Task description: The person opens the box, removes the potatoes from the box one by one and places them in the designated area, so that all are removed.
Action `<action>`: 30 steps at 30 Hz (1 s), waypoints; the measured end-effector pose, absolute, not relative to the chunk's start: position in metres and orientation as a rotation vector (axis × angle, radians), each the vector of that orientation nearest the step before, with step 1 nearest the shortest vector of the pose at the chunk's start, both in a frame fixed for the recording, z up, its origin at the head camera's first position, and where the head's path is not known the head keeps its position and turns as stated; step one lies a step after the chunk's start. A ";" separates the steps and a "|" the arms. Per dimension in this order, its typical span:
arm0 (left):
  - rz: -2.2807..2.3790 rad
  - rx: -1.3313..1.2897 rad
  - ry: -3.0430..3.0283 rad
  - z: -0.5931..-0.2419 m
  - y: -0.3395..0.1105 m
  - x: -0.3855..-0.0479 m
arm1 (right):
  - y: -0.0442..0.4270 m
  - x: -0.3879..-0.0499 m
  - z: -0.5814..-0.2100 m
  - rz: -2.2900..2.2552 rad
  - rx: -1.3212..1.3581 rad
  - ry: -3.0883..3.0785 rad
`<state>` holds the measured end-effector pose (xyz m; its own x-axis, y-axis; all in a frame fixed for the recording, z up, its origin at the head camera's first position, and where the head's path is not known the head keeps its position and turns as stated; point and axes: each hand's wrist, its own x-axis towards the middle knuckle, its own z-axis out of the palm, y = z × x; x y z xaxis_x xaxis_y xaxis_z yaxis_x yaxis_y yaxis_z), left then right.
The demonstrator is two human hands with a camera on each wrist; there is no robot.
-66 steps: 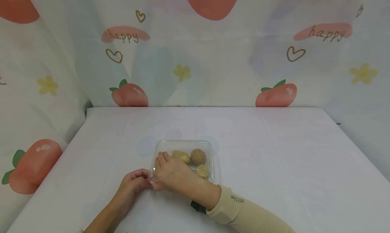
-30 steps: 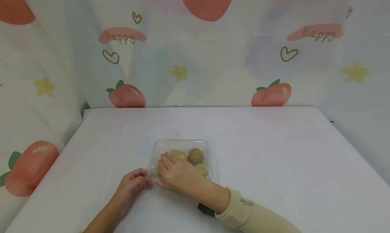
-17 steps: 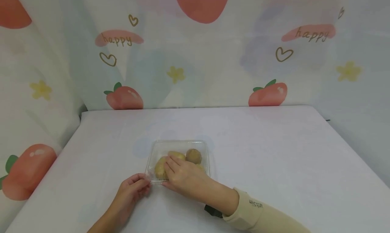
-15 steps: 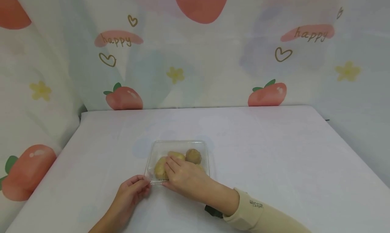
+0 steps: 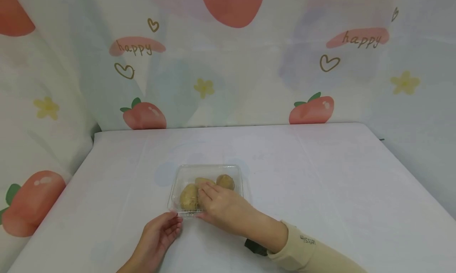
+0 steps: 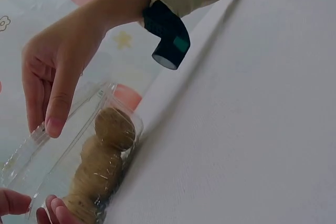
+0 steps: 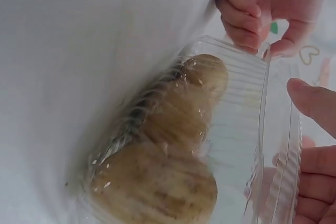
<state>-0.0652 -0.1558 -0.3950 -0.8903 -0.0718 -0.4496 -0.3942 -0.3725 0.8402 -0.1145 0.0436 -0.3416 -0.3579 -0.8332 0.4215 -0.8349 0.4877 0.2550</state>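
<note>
A clear plastic clamshell box (image 5: 178, 186) with several potatoes (image 5: 189, 197) inside stands near the front of the table. At its front left corner my left hand (image 5: 160, 233) pinches the rim between thumb and fingers, which the right wrist view also shows. My right hand (image 5: 228, 209) lies over the lid, its fingers on top and its thumb at the front edge. From the left wrist view, the right thumb (image 6: 55, 124) sits on the lid's edge, and a gap shows between lid and base. The right hand hides part of the potatoes in the head view.
A white cloth (image 5: 303, 178) covers the table. Behind and at the sides hangs a printed curtain (image 5: 246, 75) with fruit and flowers. A dark wrist-worn device (image 6: 168, 35) sits below the beige right sleeve (image 5: 303, 245).
My right hand has slid rightward along the lid's front, uncovering the left potato. My left hand has moved slightly right and nearer along the corner. The head view has shifted a little.
</note>
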 end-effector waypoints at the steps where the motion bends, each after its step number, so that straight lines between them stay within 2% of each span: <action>1: 2.377 -0.636 1.628 -0.395 -0.154 -0.065 | 0.045 -0.115 -0.342 0.010 1.377 -2.244; 30: 2.278 -0.613 1.633 -0.389 -0.130 -0.059 | 0.077 -0.108 -0.344 0.002 1.337 -2.250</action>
<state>-0.0586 -0.1304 -0.3894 -0.8735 -0.0249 -0.4861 -0.4524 -0.3270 0.8297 -0.1077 0.0767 -0.3441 -0.3788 -0.8190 0.4310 -0.8199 0.5130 0.2543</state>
